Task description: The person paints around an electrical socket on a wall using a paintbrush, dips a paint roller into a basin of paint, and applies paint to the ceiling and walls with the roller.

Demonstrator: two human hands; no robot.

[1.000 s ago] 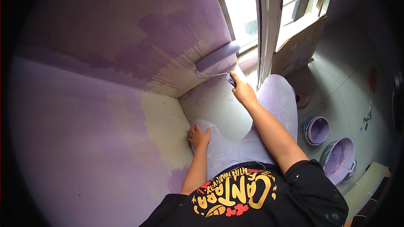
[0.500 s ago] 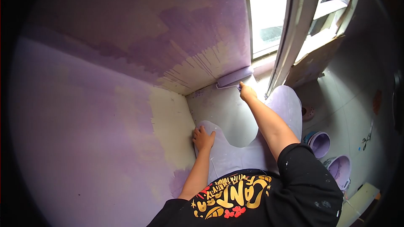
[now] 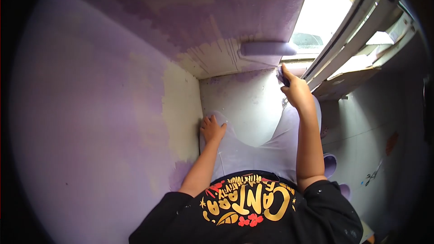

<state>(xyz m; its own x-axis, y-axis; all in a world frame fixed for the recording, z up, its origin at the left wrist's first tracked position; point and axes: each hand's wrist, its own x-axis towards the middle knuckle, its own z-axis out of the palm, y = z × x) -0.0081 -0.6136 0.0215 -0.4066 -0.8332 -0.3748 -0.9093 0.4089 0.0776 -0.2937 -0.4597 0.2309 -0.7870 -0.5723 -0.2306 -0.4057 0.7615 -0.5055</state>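
My right hand (image 3: pixel 297 91) is closed around the handle of a paint roller (image 3: pixel 266 49). The roller's long lilac sleeve lies level against the lower part of the far wall (image 3: pixel 217 22), close to the window's edge. Dark purple wet paint with drips covers much of that wall, and a pale strip shows near the floor. My left hand (image 3: pixel 212 129) rests on my left knee with its fingers spread, next to the left wall (image 3: pixel 104 108). That wall is lilac with a cream patch by the corner.
A window with a bright pane (image 3: pixel 318 13) and frame is at upper right. Cardboard (image 3: pixel 346 83) leans below it. A purple bucket (image 3: pixel 329 165) is partly hidden behind my right arm. Scissors (image 3: pixel 371 176) lie on the grey floor (image 3: pixel 361 140).
The roller has moved up from the wall's base onto the wall, and my right hand has risen with it. My view has shifted. My left hand stays on the knee.
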